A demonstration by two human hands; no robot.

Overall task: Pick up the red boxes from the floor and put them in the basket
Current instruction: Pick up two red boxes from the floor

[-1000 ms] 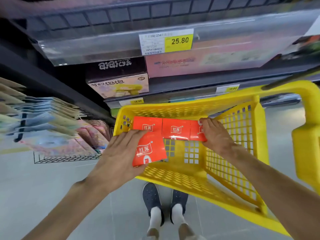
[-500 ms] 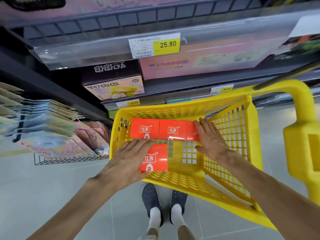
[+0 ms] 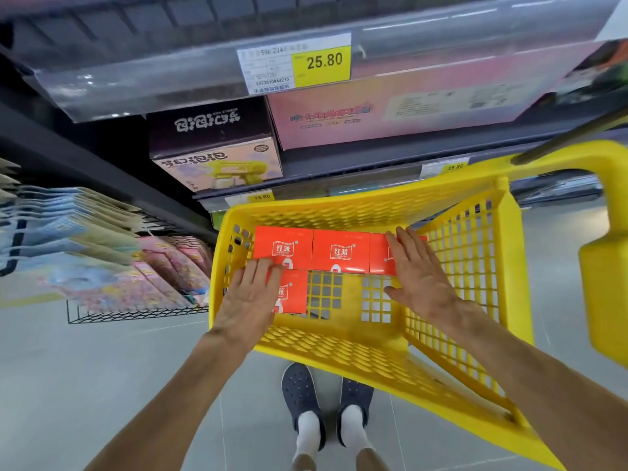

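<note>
Four flat red cardboard boxes (image 3: 340, 254), seemingly light and stiff, best taken by opposite edges, are laid in the yellow plastic mesh basket (image 3: 503, 266), pressed under the open left hand (image 3: 249, 297) and right hand (image 3: 416, 270), nothing gripped.

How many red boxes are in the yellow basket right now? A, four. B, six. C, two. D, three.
A: three red boxes sit in a row along the far side of the yellow basket, and a fourth box lies nearer, partly under the left hand.
</note>
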